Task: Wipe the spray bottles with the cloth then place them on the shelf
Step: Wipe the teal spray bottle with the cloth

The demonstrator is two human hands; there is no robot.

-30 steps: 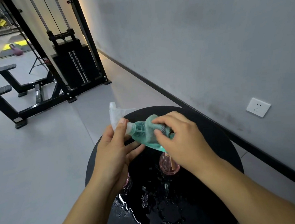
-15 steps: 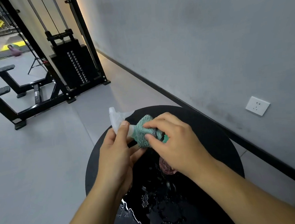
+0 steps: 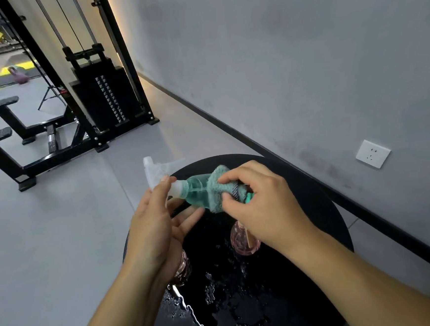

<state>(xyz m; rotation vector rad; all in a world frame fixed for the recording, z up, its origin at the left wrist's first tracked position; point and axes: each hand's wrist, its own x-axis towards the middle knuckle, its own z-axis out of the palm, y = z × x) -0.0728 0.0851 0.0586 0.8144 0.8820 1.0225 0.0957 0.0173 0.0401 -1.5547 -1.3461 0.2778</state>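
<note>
Left hand (image 3: 157, 224) raised over round black table (image 3: 322, 205), thumb and fingers holding white nozzle end of green bottle (image 3: 197, 193). Bottle lies sideways between hands. Right hand (image 3: 261, 205) pinches fuzzy green cloth (image 3: 220, 190) wrapped round clear plastic body. Two pink bottles (image 3: 242, 240) stand on wet tabletop below.

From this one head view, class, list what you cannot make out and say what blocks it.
- Shelf: not in the head view at all.
- Base of the teal spray bottle: hidden by the cloth and right hand.
- Two pink bottles: partly behind the hands.
- Table: near edge cut off by the frame.
</note>
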